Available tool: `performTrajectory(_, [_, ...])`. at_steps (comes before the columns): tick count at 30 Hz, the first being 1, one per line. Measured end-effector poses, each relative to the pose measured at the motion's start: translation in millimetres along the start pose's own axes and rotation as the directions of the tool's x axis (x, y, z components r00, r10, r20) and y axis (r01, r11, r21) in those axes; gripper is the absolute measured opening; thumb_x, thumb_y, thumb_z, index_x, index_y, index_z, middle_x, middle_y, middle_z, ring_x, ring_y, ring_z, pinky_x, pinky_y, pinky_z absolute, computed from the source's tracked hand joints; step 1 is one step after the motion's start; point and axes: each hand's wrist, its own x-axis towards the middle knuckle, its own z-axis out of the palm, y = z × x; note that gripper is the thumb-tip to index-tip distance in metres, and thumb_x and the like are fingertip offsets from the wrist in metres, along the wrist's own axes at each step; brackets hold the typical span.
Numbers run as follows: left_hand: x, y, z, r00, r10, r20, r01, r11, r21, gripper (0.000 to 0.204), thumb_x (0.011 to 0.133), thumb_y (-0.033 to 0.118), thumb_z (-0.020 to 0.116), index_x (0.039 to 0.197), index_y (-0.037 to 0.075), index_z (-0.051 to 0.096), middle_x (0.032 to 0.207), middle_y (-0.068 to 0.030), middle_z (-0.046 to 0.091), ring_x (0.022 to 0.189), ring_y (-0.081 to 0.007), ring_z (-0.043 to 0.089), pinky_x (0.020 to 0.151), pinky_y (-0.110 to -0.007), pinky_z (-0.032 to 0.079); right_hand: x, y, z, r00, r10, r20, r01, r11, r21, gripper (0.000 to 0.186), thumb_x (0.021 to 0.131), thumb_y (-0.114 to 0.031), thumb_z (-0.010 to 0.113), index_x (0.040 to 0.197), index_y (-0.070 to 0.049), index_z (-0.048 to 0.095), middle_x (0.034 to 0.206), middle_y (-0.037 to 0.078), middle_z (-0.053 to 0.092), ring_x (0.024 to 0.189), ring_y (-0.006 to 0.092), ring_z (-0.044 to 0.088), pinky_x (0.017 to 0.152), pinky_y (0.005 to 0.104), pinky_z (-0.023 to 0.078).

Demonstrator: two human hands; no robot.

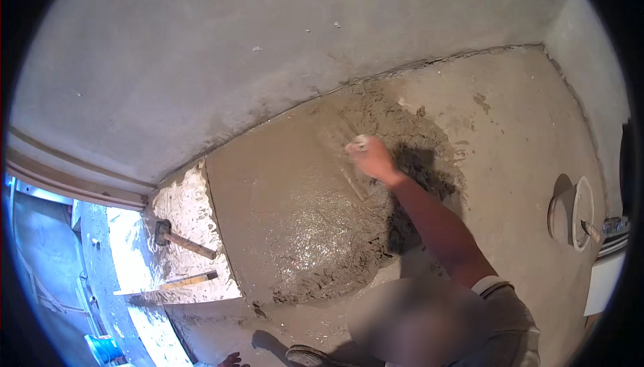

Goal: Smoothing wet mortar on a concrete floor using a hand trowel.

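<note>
My right hand (373,157) is closed round the pale handle of a plastering trowel (347,172). Its long blade lies flat on wet grey mortar (268,206), crosswise to my outstretched arm, and blurs slightly. Left of the blade the mortar is smooth and shiny; to the right and along the near side it is rough and lumpy. At the lower edge my left hand (231,360) shows only in part. Its fingers look apart, with nothing visible in them. A blurred patch near my right arm cannot be made out.
A hammer (188,243) and a wooden strip (188,281) lie on the splattered pale sheet (191,199) at left. A bucket (582,213) stands at right on the floor (510,152). The grey wall (302,25) borders the mortar. A blue container (104,349) is lower left.
</note>
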Motion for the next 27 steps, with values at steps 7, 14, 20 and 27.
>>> performTrajectory(7, [-2.3, -18.5, 13.2, 0.998, -0.045, 0.039, 0.046, 0.999, -0.019, 0.058, 0.084, 0.02, 0.076, 0.136, 0.008, 0.052, 0.117, -0.0185, 0.066, 0.098, -0.0286, 0.068, 0.079, -0.038, 0.058, -45.8, 63.6, -79.6, 0.87, 0.443, -0.215, -0.286, 0.81, 0.512, 0.04, 0.089, -0.036, 0.065, 0.108, -0.001, 0.067, 0.074, 0.005, 0.058, 0.059, 0.0138, 0.056, 0.052, 0.0305, 0.046])
performTrajectory(14, [8.4, -59.3, 14.4, 0.93, 0.367, 0.01, -0.361, 0.909, 0.208, 0.056, 0.084, 0.019, 0.077, 0.134, 0.01, 0.053, 0.118, -0.0178, 0.066, 0.099, -0.0271, 0.068, 0.08, -0.037, 0.057, -71.4, 105.2, -168.2, 0.778, 0.114, -0.618, -0.455, 0.78, -0.43, 0.046, 0.085, -0.038, 0.068, 0.102, 0.005, 0.064, 0.094, 0.028, 0.067, 0.088, 0.0435, 0.067, 0.076, 0.0487, 0.052])
performTrajectory(20, [18.0, -12.7, 13.6, 0.998, -0.001, 0.068, 0.005, 0.999, -0.054, 0.057, 0.084, 0.02, 0.077, 0.135, 0.01, 0.053, 0.117, -0.0183, 0.066, 0.1, -0.026, 0.067, 0.082, -0.036, 0.057, -70.5, 147.8, -158.8, 0.858, 0.18, -0.48, -0.462, 0.676, -0.573, 0.039, 0.085, -0.033, 0.065, 0.111, -0.004, 0.066, 0.095, 0.026, 0.067, 0.093, 0.0428, 0.065, 0.079, 0.0491, 0.051])
performTrajectory(27, [31.7, 12.7, -5.3, 0.993, 0.106, 0.043, -0.106, 0.994, 0.011, 0.059, 0.086, 0.026, 0.075, 0.137, 0.007, 0.052, 0.117, -0.0204, 0.066, 0.098, -0.0281, 0.068, 0.081, -0.038, 0.057, -76.1, 134.9, -158.7, 0.954, 0.118, -0.276, -0.187, 0.953, -0.237, 0.035, 0.086, -0.031, 0.065, 0.102, 0.0, 0.069, 0.094, 0.024, 0.069, 0.091, 0.0391, 0.067, 0.081, 0.0439, 0.051])
